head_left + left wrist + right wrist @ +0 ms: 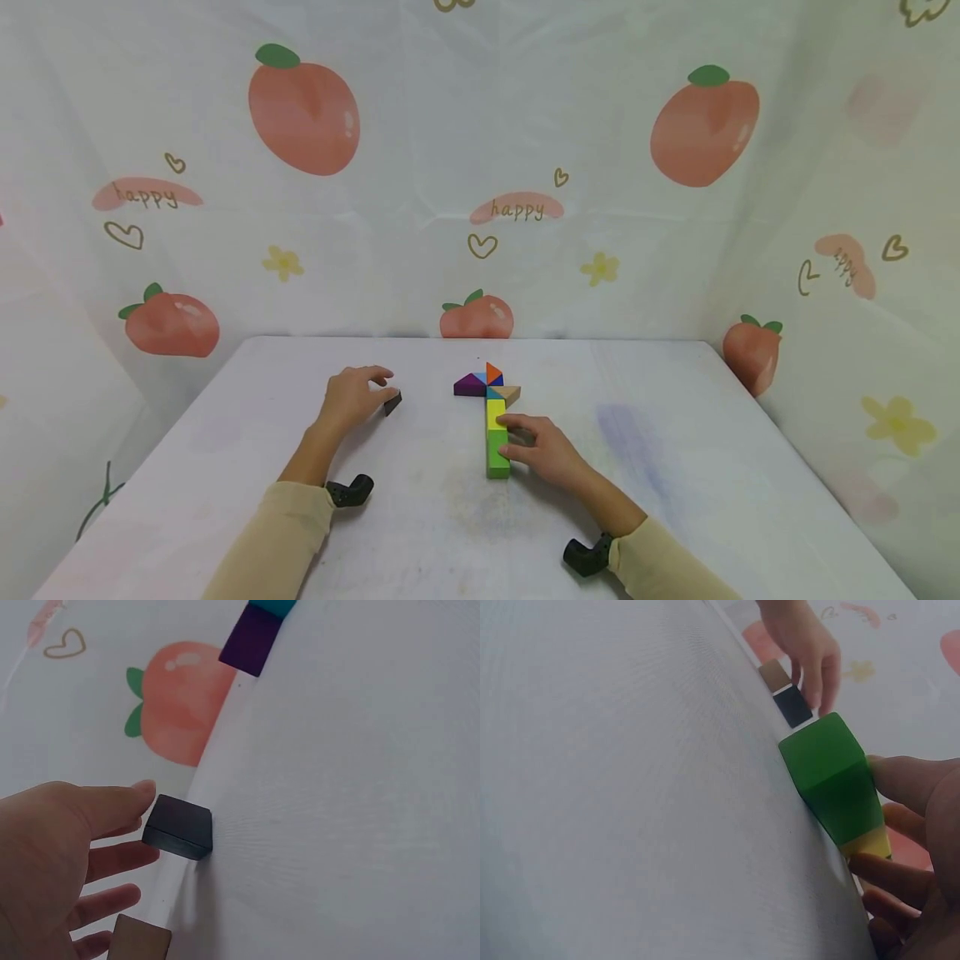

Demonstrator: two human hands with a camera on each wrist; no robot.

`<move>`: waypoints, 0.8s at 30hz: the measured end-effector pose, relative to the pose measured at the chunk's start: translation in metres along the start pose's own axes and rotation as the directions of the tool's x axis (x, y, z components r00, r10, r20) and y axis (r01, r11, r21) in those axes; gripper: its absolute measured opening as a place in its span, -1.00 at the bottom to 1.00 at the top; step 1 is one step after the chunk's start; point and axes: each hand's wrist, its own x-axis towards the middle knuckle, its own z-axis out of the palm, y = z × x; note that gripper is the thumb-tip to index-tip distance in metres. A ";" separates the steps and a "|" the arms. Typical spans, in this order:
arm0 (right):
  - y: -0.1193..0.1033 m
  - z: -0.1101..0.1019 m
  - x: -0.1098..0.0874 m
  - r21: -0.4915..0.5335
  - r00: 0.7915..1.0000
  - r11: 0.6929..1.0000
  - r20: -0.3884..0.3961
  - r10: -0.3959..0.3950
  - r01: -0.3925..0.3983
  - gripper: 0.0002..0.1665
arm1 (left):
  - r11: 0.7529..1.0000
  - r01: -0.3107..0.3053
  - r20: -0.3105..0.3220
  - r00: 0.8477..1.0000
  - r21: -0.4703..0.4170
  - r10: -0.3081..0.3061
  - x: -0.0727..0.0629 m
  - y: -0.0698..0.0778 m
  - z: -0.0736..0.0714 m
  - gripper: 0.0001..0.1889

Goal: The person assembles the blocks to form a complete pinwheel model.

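Note:
My left hand (354, 398) is beside a black block (393, 403) at the left. In the left wrist view its thumb reaches the edge of the black block (178, 831), and its other fingers are loosely extended. A tan block (140, 941) sits below those fingers. At the centre, my right hand (551, 452) touches the right side of a column made of a yellow block (495, 410) and a green block (497, 454). Seen from the right wrist, the thumb lies against the green block (832, 769) and a finger reaches the yellow block (868, 842).
Beyond the yellow block, small pieces form a cluster: a purple block (470, 386), an orange triangle (492, 373), a tan triangle (510, 393), a teal triangle (494, 392) and blue pieces. A patterned curtain (405, 275) hangs behind the white table (420, 533).

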 end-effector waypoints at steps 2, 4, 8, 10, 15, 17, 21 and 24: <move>0.000 0.000 0.000 0.003 1.000 1.000 -0.002 -0.002 0.002 -0.45 | 1.000 0.008 0.003 1.000 0.005 -0.008 -0.001 0.001 0.002 -0.63; 0.000 0.000 0.000 0.003 1.000 1.000 -0.002 -0.006 0.006 -0.45 | 1.000 0.013 0.003 1.000 0.015 -0.013 -0.002 0.002 0.003 -0.63; 0.001 0.001 0.000 0.001 1.000 1.000 -0.004 -0.008 0.008 -0.45 | 0.999 0.016 -0.001 1.000 0.038 -0.016 -0.004 0.004 0.004 -0.64; 0.001 0.000 0.000 0.002 1.000 1.000 -0.004 -0.008 0.008 -0.45 | 0.999 0.021 0.000 1.000 0.043 -0.021 -0.004 0.004 0.004 -0.65; 0.000 0.000 -0.001 -0.004 1.000 1.000 -0.006 -0.009 0.009 -0.45 | 0.998 0.040 0.004 0.999 0.052 -0.040 -0.005 0.008 0.006 -0.68; 0.000 0.000 -0.001 -0.004 1.000 1.000 -0.009 -0.007 0.007 -0.45 | 0.997 0.046 -0.002 0.999 0.058 -0.046 -0.005 0.010 0.007 -0.69; 0.000 0.001 -0.001 -0.005 1.000 1.000 -0.012 -0.003 0.003 -0.46 | 0.997 0.047 -0.026 0.999 0.056 -0.046 -0.006 0.014 0.006 -0.71; -0.001 0.001 -0.001 -0.009 1.000 1.000 -0.013 0.004 -0.004 -0.46 | 0.998 0.018 -0.049 0.999 0.054 -0.016 -0.006 0.017 0.006 -0.73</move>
